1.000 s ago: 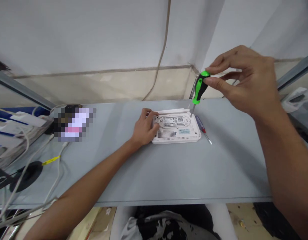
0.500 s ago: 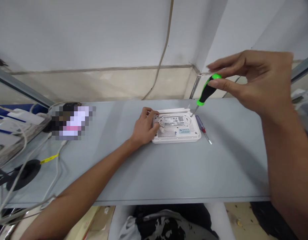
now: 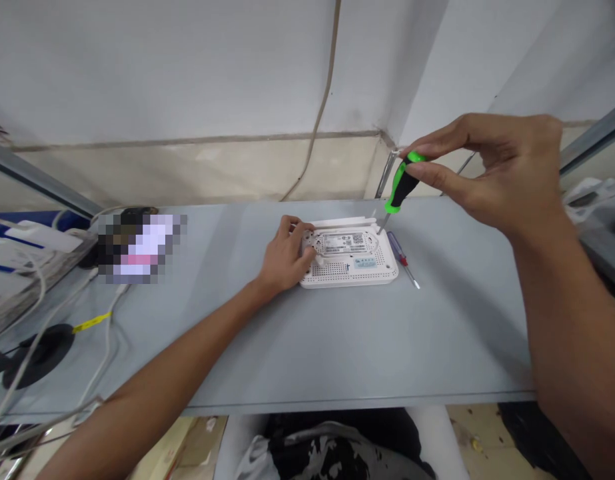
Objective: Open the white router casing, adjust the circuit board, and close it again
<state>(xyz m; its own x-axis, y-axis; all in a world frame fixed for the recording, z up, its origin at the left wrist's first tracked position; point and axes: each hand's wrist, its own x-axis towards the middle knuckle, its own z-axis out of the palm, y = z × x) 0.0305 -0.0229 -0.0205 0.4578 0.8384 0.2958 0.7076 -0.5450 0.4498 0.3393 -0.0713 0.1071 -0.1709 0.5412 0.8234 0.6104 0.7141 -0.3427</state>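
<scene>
A white router (image 3: 367, 275) lies on the bench with its vented, labelled underside up. My left hand (image 3: 288, 257) grips its left end, thumb on the underside and fingers at the back edge. Between thumb and fingers, my right hand (image 3: 492, 167) holds the top of a green-and-black screwdriver (image 3: 403, 187). The screwdriver leans to the right, its tip at the router's back right corner; whether it sits in a screw is too small to tell. Beside the router's right edge rests a second screwdriver (image 3: 398, 248) with a purple and red handle.
The grey bench (image 3: 337, 347) runs up to the wall. On the left are a blurred-out phone (image 3: 144, 247), white cables (image 3: 107, 347) with a yellow tag, a black round base (image 3: 40, 357) and several white devices (image 3: 42, 240). A cable (image 3: 322, 107) hangs down the wall.
My right hand has come slightly left and down, and the green-and-black screwdriver's handle with it. The tip stays at the router's corner. My left hand keeps its place on the router.
</scene>
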